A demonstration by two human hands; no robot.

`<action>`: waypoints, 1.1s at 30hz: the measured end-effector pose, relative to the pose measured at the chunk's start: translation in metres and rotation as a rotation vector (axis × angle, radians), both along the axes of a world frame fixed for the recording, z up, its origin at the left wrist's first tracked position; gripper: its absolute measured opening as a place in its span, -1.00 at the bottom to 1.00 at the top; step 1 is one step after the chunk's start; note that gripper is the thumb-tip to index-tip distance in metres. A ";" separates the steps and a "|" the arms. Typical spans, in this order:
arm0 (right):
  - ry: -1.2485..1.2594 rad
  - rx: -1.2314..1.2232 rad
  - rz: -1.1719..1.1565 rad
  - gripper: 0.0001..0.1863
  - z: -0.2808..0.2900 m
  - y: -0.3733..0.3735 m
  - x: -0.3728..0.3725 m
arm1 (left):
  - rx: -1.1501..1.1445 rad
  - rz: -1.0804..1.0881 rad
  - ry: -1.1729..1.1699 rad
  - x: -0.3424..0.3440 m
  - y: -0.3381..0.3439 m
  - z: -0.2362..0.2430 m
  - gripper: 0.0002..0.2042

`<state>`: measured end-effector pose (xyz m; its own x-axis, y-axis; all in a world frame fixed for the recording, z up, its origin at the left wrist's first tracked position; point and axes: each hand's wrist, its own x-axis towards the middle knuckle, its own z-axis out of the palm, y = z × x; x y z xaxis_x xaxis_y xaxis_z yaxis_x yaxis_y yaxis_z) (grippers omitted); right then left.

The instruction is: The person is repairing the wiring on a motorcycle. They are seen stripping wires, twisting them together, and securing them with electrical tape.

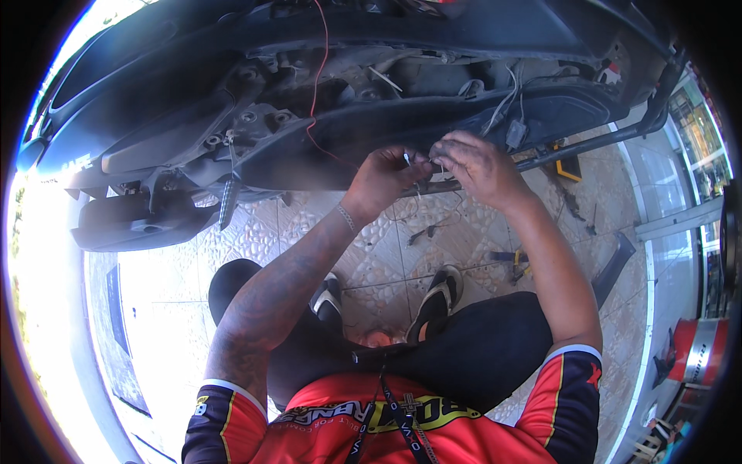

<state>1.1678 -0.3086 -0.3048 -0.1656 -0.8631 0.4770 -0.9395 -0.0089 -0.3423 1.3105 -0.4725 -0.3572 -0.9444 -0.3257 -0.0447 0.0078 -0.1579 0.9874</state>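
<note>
I saw lettering (452, 417) across the red shirt (317, 441), down the black lanyard (415, 439), on the dark panel (91, 155) and the red-and-white container (699, 352).

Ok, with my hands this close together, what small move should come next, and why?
I'd probably steady the small white piece with your left hand and bring your right hand in to meet it. The piece shows at the left fingertips, the right hand is close beside it, and the red wire runs down toward the left hand.

Bar (587, 145) behind hands (481, 168), room between forearms (308, 261)
</note>
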 end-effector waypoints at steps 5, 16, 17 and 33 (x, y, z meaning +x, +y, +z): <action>0.086 -0.008 0.029 -0.80 0.009 0.003 0.002 | 0.017 -0.010 -0.017 0.003 0.002 0.007 -0.91; 0.052 0.045 -0.027 -0.84 0.012 0.004 0.008 | -0.061 -0.046 0.065 0.000 0.000 0.005 -0.90; 0.035 0.052 -0.034 -0.83 0.011 0.003 0.008 | -0.125 -0.029 0.087 0.000 0.001 0.006 -0.90; -0.173 0.153 -0.044 -0.82 -0.006 -0.005 0.002 | -0.585 0.093 0.085 -0.002 -0.002 -0.001 -0.84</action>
